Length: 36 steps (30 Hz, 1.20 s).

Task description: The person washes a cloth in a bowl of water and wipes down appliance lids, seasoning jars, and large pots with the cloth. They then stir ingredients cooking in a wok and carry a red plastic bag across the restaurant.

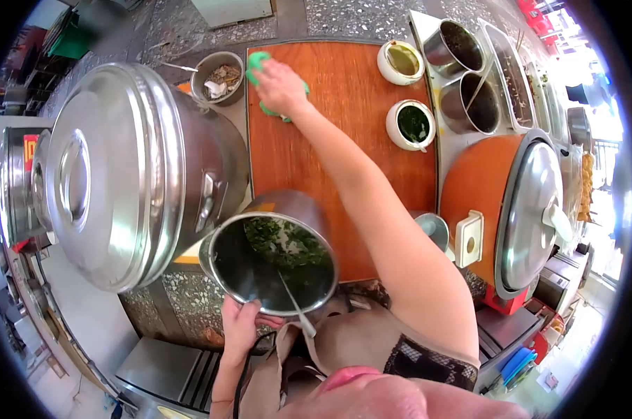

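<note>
My right hand [279, 85] presses a green cloth [258, 61] onto the far left part of a reddish-brown wooden board [344, 105]. Near my body, my left hand [242, 325] grips the lower rim of a steel pot [270, 255], which tilts so that its inside shows. Chopped green leaves [284, 241] lie in dark liquid there, with a ladle handle [295, 300] leaning out over the rim. Two white jars stand at the board's right side, one with yellowish sauce [402, 60] and one with dark green sauce [413, 123].
A large lidded steel pot [113, 174] fills the left. Beyond it sits a bowl of scraps [221, 78]. On the right are an orange lidded cooker [480, 181], two steel containers [455, 49] of dark contents and a long tray [508, 73]. A metal cup [432, 229] stands by the cooker.
</note>
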Available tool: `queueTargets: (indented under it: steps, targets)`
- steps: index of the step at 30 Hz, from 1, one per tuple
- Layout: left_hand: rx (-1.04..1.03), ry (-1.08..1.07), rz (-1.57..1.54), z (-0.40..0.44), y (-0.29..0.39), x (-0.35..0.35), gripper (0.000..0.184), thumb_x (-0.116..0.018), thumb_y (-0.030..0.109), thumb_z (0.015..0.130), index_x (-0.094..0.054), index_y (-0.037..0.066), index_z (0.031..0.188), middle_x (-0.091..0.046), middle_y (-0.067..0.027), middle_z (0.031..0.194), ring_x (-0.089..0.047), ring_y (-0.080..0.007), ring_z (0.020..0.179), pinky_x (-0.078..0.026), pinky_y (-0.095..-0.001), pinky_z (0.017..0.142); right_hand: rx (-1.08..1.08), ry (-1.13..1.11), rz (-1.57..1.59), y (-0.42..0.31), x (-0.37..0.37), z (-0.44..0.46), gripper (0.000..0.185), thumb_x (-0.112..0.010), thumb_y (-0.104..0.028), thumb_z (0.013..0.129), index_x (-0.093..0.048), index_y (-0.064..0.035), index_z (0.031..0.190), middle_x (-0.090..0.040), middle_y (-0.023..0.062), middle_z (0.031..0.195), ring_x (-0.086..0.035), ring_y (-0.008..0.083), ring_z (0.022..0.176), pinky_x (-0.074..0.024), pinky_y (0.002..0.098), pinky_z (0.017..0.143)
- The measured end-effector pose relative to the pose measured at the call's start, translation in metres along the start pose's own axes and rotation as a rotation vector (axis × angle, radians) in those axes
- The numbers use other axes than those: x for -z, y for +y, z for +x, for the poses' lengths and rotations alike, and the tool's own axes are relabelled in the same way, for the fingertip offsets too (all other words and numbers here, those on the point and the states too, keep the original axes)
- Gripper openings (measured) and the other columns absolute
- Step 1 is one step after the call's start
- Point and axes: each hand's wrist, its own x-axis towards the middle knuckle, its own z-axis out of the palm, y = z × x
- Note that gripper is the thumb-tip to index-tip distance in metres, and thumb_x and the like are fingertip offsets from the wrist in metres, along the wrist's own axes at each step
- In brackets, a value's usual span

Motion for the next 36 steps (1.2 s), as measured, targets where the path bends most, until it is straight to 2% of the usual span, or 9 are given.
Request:
queueTargets:
  steps: [9,14,18,19,23,25,29,31,36]
  targets:
    - [-0.069,0.030,0.026,-0.039,-0.020,0.014,0.031,-0.038,0.002,0.080,-0.037,-0.006,0.110,-0.062,-0.0209,0.077,-0.062,-0.0250,0.051,-0.054,-0.0287,0.042,0.350,-0.016,0.042,-0.117,0.052,-0.210,0.039,-0.057,-0.020,0.078,-0.056,-0.0128,0.117,-0.052,0.0106,0.125,-0.047,0.0279,0.118,-0.0398,0.0403,0.096]
    - [-0.147,0.004,0.056,-0.009,-0.023,0.012,0.019,-0.043,0.007,0.081,-0.043,-0.002,0.097,-0.062,-0.0191,0.075,-0.064,-0.0254,0.053,-0.054,-0.0291,0.042,0.159,-0.534,0.377,-0.217,0.163,-0.322,0.056,-0.063,-0.041,0.072,-0.055,-0.0147,0.121,-0.053,0.0103,0.123,-0.046,0.0266,0.117,-0.0313,0.0414,0.102]
    - [-0.248,-0.071,0.089,0.049,-0.023,-0.004,0.017,-0.048,0.008,0.081,-0.044,-0.001,0.094,-0.059,-0.0147,0.078,-0.064,-0.0290,0.058,-0.056,-0.0341,0.049,0.441,-0.509,0.290,-0.215,0.147,-0.351,0.035,-0.058,-0.017,0.074,-0.058,-0.0125,0.109,-0.053,0.0107,0.123,-0.049,0.0286,0.115,-0.0419,0.0389,0.094]
    - [-0.275,-0.122,0.090,0.075,-0.028,-0.004,0.020,-0.048,0.008,0.080,-0.043,-0.002,0.097,-0.059,-0.0148,0.082,-0.065,-0.0302,0.059,-0.057,-0.0354,0.050,0.546,-0.217,0.425,-0.202,0.103,-0.386,0.036,-0.058,-0.017,0.074,-0.059,-0.0111,0.109,-0.054,0.0101,0.122,-0.053,0.0279,0.112,-0.0446,0.0377,0.092]
    - [-0.243,-0.214,0.042,0.149,-0.030,-0.025,0.025,-0.050,0.008,0.078,-0.048,-0.004,0.099,-0.060,-0.0159,0.085,-0.065,-0.0299,0.066,-0.057,-0.0332,0.050,0.137,-0.790,0.303,-0.176,0.180,-0.398,0.032,-0.059,-0.018,0.071,-0.062,-0.0140,0.103,-0.059,0.0101,0.109,-0.059,0.0299,0.096,-0.0493,0.0417,0.077]
    - [-0.208,-0.182,0.108,0.147,-0.017,-0.044,0.025,-0.047,0.008,0.076,-0.049,-0.004,0.098,-0.060,-0.0166,0.083,-0.066,-0.0293,0.065,-0.056,-0.0324,0.049,-0.131,-0.756,0.252,-0.159,0.244,-0.426,0.030,-0.060,-0.018,0.072,-0.065,-0.0180,0.102,-0.061,0.0075,0.108,-0.057,0.0292,0.101,-0.0489,0.0420,0.080]
    - [-0.166,-0.192,0.037,0.162,-0.005,-0.070,0.027,-0.044,0.006,0.073,-0.049,-0.007,0.096,-0.061,-0.0171,0.080,-0.066,-0.0291,0.063,-0.057,-0.0312,0.048,-0.930,-0.353,0.253,-0.162,0.383,-0.502,0.031,-0.059,-0.026,0.080,-0.062,-0.0124,0.107,-0.063,0.0131,0.096,-0.061,0.0326,0.088,-0.0486,0.0409,0.077]
    - [-0.159,-0.200,0.054,0.169,0.002,-0.079,0.031,-0.044,0.006,0.072,-0.050,-0.008,0.099,-0.061,-0.0177,0.080,-0.066,-0.0296,0.065,-0.057,-0.0312,0.049,-1.463,0.050,0.526,-0.166,0.430,-0.542,0.033,-0.057,-0.028,0.086,-0.064,-0.0050,0.109,-0.067,0.0082,0.095,-0.063,0.0177,0.075,-0.0508,0.0323,0.068]
    - [-0.155,-0.203,-0.138,0.183,0.003,-0.097,0.033,-0.048,0.019,0.080,-0.052,-0.005,0.102,-0.064,-0.0195,0.088,-0.067,-0.0283,0.074,-0.058,-0.0303,0.059,-1.245,1.049,1.338,-0.205,0.540,-0.595,0.042,-0.059,-0.030,0.086,-0.060,0.0014,0.113,-0.063,0.0083,0.110,-0.061,0.0213,0.096,-0.0476,0.0329,0.086]
